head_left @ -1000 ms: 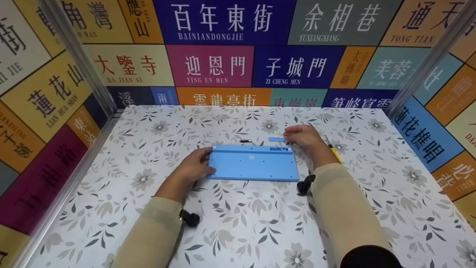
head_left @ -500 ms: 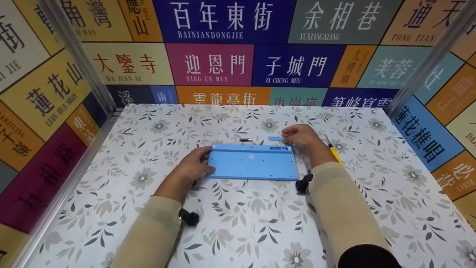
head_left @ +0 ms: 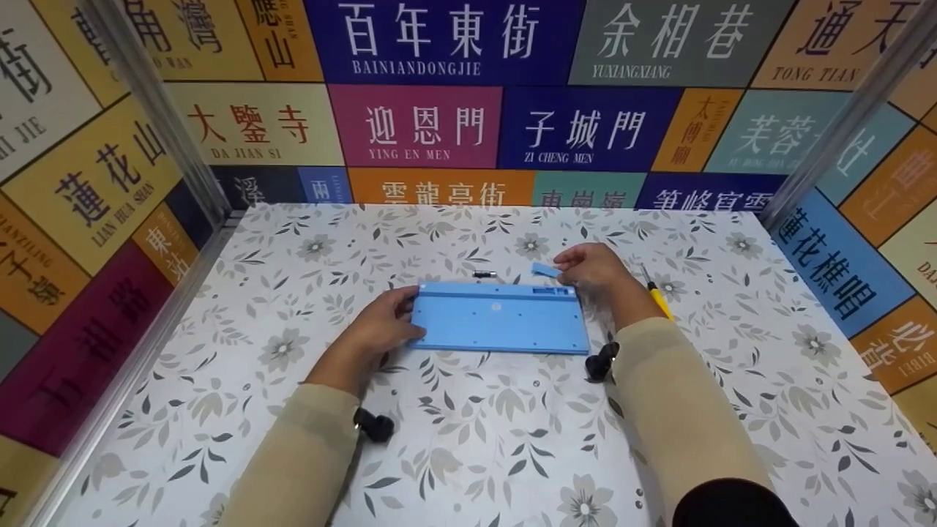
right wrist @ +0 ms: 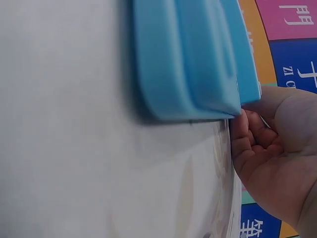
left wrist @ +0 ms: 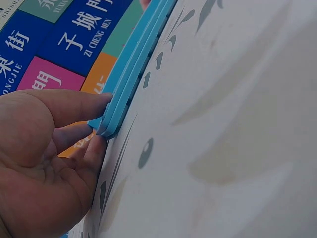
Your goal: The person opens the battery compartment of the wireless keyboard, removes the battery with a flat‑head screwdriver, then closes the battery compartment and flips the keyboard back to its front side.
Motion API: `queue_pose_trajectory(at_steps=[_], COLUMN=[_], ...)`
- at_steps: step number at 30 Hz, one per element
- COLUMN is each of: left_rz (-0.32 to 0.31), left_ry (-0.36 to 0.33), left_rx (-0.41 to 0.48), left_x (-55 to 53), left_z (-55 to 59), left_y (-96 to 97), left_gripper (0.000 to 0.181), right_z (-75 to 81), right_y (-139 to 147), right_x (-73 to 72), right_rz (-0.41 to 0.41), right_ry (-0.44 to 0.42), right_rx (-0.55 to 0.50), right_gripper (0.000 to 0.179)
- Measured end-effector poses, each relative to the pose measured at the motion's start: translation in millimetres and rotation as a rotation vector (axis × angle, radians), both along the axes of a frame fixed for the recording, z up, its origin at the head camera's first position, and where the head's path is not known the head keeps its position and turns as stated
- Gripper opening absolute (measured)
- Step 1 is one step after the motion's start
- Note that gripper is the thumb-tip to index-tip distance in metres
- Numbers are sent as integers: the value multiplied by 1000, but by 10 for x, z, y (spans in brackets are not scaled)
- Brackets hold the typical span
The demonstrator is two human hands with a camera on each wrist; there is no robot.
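A light blue keyboard lies underside up on the table, its battery slot uncovered at the far right corner. My left hand grips its left end; in the left wrist view the thumb presses on one side and fingers support the other. Beyond the far right corner, my right hand pinches a small blue battery cover, which tilts, left end higher. In the right wrist view, the keyboard hides the cover and fingertips from sight. A small black and silver battery lies behind the keyboard's far edge.
A yellow and black screwdriver lies right of the right hand, partly behind the forearm. The floral tabletop is bounded by walls of coloured signs at the back and sides.
The battery cover has gone from level to tilted, its left end raised. My right hand has shifted very slightly left. The left hand and the keyboard stay in place.
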State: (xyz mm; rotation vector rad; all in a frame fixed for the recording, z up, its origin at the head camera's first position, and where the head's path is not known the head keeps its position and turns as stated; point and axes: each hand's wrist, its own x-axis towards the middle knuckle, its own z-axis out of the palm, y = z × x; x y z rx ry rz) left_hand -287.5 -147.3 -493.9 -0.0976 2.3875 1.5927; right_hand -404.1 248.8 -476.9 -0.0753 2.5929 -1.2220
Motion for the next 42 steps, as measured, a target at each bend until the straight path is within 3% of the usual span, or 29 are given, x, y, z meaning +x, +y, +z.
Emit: queue_pose_trajectory(at_steps=[9, 15, 19, 26, 35, 42], left_rz=[-11, 2, -20, -13, 5, -19], left_ry=[-1, -10, 2, -9, -25, -8], left_rx=[-21, 16, 8, -3, 40, 10], left_x=[-9, -3, -4, 0, -5, -8], left_z=[25, 27, 32, 25, 0, 5], left_y=[-22, -31, -31, -29, -18, -15], left_gripper=[88, 89, 89, 89, 90, 89], right_z=[79, 105, 172, 286, 289, 245], right_y=[8, 18, 20, 32, 41, 72], right_x=[23, 47, 95, 178, 363, 459], right_rz=[-1, -55, -49, -35, -60, -49], right_ry=[-41, -91, -83, -52, -60, -27], right_rx=[41, -27, -74, -14, -105, -151], right_gripper=[29, 26, 29, 31, 28, 30])
